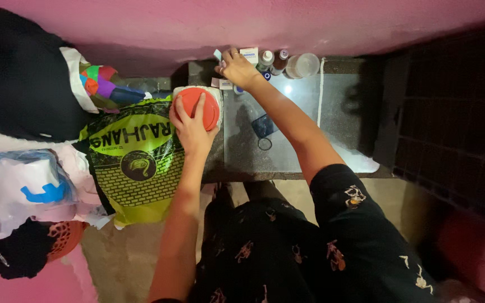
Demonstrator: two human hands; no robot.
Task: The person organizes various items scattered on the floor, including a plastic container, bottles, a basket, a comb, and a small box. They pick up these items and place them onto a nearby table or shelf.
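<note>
left hand (191, 124) lies flat on top of the red round lid (198, 108), fingers spread over its near half; the lid is under the palm-side fingers, not pinched, so this grip is apart and pressing rather than clamped; the lid caps a pale container (215, 95) standing at the left edge of the desk (310, 112); just left of it, touching, a yellow-green printed plastic bag (133, 157) hangs over the desk edge; beyond that a heap of cloth and white bags (23, 185)

right hand (238, 68) is stretched to the far edge of the desk against the pink wall (254, 22); its fingers curl on small items there: a pale blue slip (218, 54) shows at the fingertips and a small white box (249, 54) sits just beside them; whether this grip is clamped on anything cannot be told

to the right of that hand, in a row: two small bottles (272, 60) and a clear round tub (302, 65); well apart from the red lid; a dark small object with a ring (264, 129) lies mid-desk, between the two forearms
</note>
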